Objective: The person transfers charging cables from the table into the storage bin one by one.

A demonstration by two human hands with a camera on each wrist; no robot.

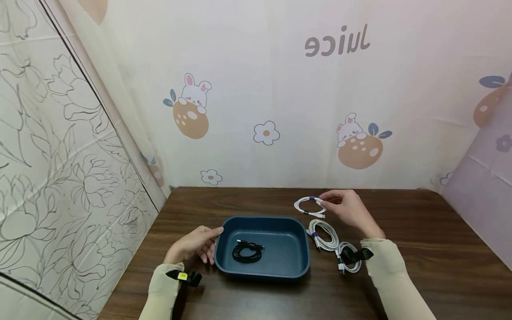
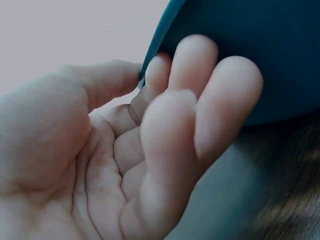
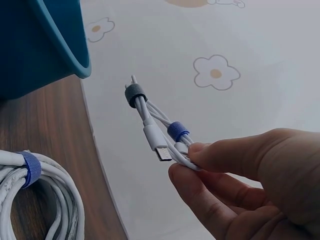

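My right hand (image 1: pixel 347 209) pinches a thin coiled white cable (image 1: pixel 310 207) between thumb and fingertips, above the back of the table. A blue strap and a dark strap bind this cable, and its metal-tipped plug (image 3: pixel 162 152) hangs down in the right wrist view. At the left end of a dark blue tray (image 1: pixel 262 274), my left hand (image 1: pixel 195 243) grips the wall. The thumb (image 2: pixel 112 82) lies at the rim, and curled fingers (image 2: pixel 227 100) rest against the outside. Inside the tray lies a coiled black cable (image 1: pixel 247 252).
Right of the tray, a thicker white cable coil (image 1: pixel 329 227) with a blue strap lies on the brown wooden table (image 1: pixel 416 231). Another white cable coil (image 1: pixel 357 266) with a dark strap sits beside it, partly covered by the wrist camera. A printed curtain (image 1: pixel 248 89) stands behind the table.
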